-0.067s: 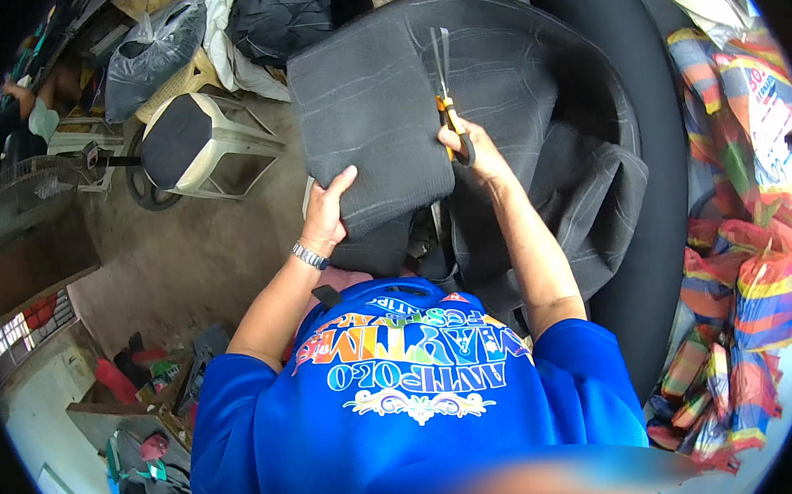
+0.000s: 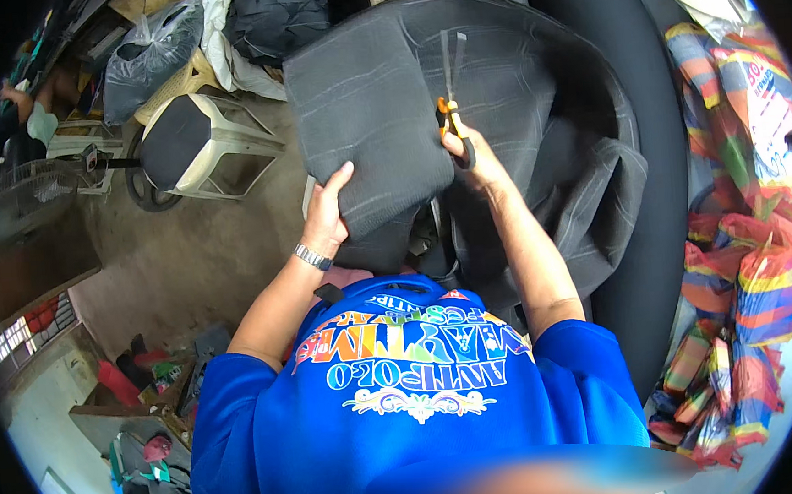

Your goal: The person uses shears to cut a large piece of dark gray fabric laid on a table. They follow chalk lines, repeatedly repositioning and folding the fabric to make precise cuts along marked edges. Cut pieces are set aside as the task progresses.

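A dark grey fabric piece with faint pale lines (image 2: 364, 112) is spread in front of me, its near edge folded over. My left hand (image 2: 327, 210) grips the fabric's near left edge, thumb on top and fingers underneath. In my right hand (image 2: 477, 160) is a pair of scissors (image 2: 452, 105) with orange, yellow and black handles. Their blades point away from me and stand slightly apart, above the larger dark grey fabric (image 2: 503, 65). That larger cloth runs under and to the right of the piece, falling in loose folds at the right.
A long black padded roll (image 2: 632, 139) curves along the right. Beyond it lie striped colourful bags (image 2: 767, 294). To the left stand a white plastic stool with a black top (image 2: 177, 141) and a fan (image 2: 30, 204). Stuffed plastic bags (image 2: 154, 67) sit at the far left.
The scissor blades have opened wider and the scissors have shifted slightly right. My left hand keeps its grip on the fabric, moving barely.
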